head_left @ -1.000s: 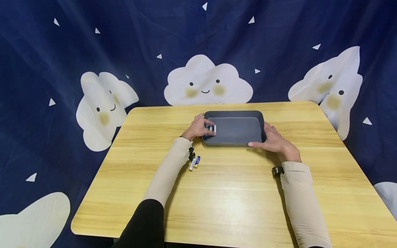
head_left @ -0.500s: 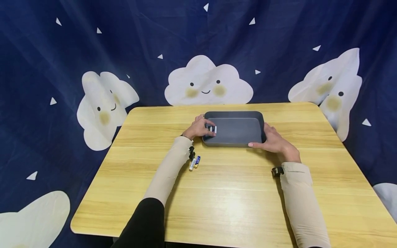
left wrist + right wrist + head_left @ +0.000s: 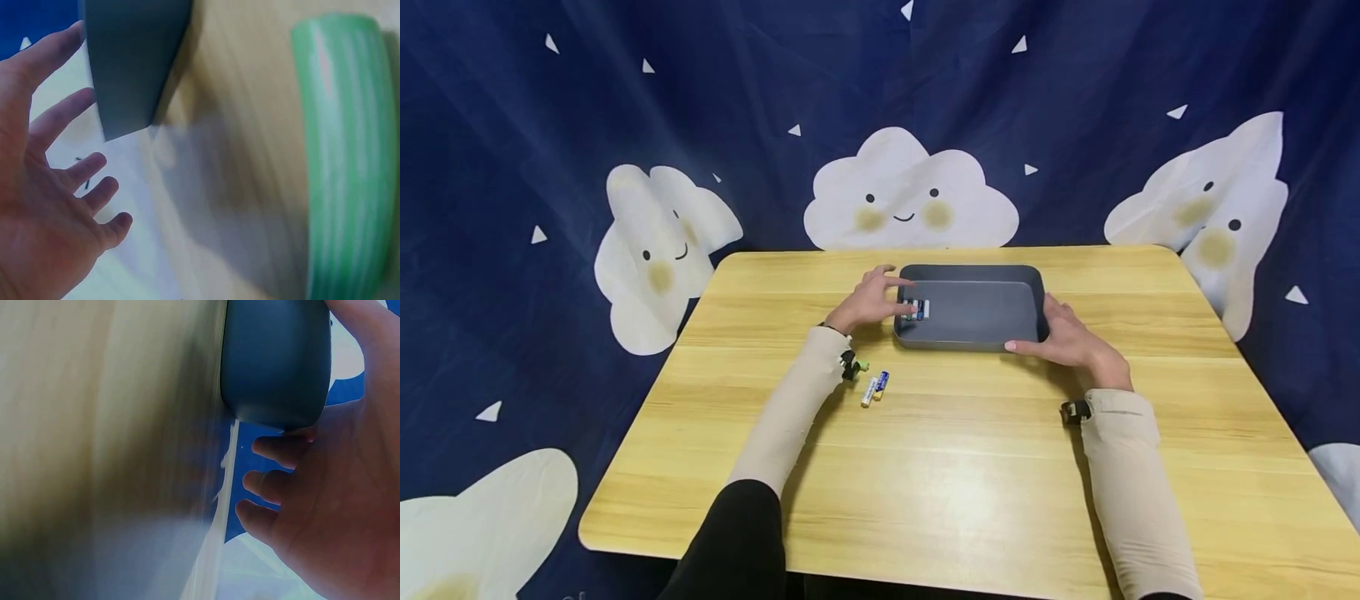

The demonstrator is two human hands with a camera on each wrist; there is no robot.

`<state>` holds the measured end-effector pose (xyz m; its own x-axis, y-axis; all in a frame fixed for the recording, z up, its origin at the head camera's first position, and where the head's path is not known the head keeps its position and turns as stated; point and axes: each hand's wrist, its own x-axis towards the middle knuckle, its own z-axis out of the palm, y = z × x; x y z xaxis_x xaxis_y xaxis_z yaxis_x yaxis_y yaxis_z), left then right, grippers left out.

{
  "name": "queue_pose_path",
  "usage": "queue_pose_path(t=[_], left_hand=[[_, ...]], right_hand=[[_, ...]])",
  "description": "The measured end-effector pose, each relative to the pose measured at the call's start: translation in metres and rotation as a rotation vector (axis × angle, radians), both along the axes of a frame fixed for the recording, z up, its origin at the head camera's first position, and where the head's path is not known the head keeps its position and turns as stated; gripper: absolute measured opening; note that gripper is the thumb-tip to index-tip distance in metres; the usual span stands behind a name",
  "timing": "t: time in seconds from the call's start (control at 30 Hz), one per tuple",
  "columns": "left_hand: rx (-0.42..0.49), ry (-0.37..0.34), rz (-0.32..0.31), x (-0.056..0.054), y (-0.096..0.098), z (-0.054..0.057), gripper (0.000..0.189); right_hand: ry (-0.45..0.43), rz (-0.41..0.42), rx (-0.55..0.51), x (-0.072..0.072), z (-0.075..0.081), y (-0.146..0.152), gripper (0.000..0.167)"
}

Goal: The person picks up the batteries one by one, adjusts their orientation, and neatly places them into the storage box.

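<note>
A shallow dark grey tray (image 3: 977,312) lies on the table, with several small batteries (image 3: 921,311) side by side at its left end. My left hand (image 3: 869,301) hovers over the tray's left rim, thumb and fingers spread apart. Its thumb tip overlaps the batteries in the head view; whether it touches them I cannot tell. At the tray's near right corner, my right hand (image 3: 1072,340) grips it, thumb along the front side and fingers around the right side. On the table below the left wrist are a white battery (image 3: 868,392), a blue one (image 3: 882,385) and a green striped one (image 3: 347,156).
The light wooden table (image 3: 970,467) reaches back to a dark blue curtain (image 3: 760,75) with white clouds. Both forearms cross the front of the table. A small black camera (image 3: 850,365) sits at the left wrist, close to the green battery.
My left hand has let go of the batteries, opened its fingers and drawn back left. More of the row now shows, and the green battery has come into sight. The right hand keeps its grip.
</note>
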<state>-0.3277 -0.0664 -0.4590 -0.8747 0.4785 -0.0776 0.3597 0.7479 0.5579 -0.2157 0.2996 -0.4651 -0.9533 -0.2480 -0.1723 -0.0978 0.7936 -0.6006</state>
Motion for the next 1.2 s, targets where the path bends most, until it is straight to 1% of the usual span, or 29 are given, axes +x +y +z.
queue_pose_path(t=[0.13, 0.23, 0.37, 0.53, 0.73, 0.83, 0.97, 1.0, 1.13, 1.2], left_hand=[[0.061, -0.003, 0.013, 0.005, -0.014, 0.007, 0.058], [0.093, 0.001, 0.015, 0.010, -0.026, 0.009, 0.056], [0.098, 0.009, 0.022, 0.018, -0.041, 0.011, 0.057], [0.097, -0.006, 0.027, 0.033, -0.062, 0.013, 0.059], [0.015, 0.005, 0.031, 0.051, -0.084, 0.011, 0.060], [-0.037, 0.045, 0.038, 0.059, -0.090, 0.008, 0.060], [-0.115, 0.126, 0.047, 0.070, -0.093, 0.004, 0.051], [-0.132, 0.138, 0.050, 0.073, -0.093, 0.003, 0.051], [-0.206, 0.156, 0.072, 0.085, -0.092, 0.002, 0.065], [-0.248, 0.156, 0.100, 0.091, -0.090, 0.002, 0.066]], right_hand=[[-0.006, 0.007, -0.004, -0.001, -0.001, 0.000, 0.130], [-0.006, 0.013, -0.007, -0.001, -0.001, 0.000, 0.130], [0.005, 0.016, -0.017, -0.002, -0.001, 0.000, 0.129], [0.012, 0.020, -0.028, -0.001, -0.001, 0.000, 0.129], [0.009, 0.021, -0.024, -0.002, -0.001, 0.000, 0.129], [0.004, 0.018, -0.015, -0.002, -0.001, 0.000, 0.129], [-0.008, 0.014, -0.004, -0.001, -0.001, 0.000, 0.130], [-0.010, 0.013, -0.003, -0.001, -0.001, 0.000, 0.130], [-0.004, 0.014, -0.007, -0.002, -0.002, 0.001, 0.130], [0.006, 0.019, -0.014, -0.002, -0.002, 0.001, 0.130]])
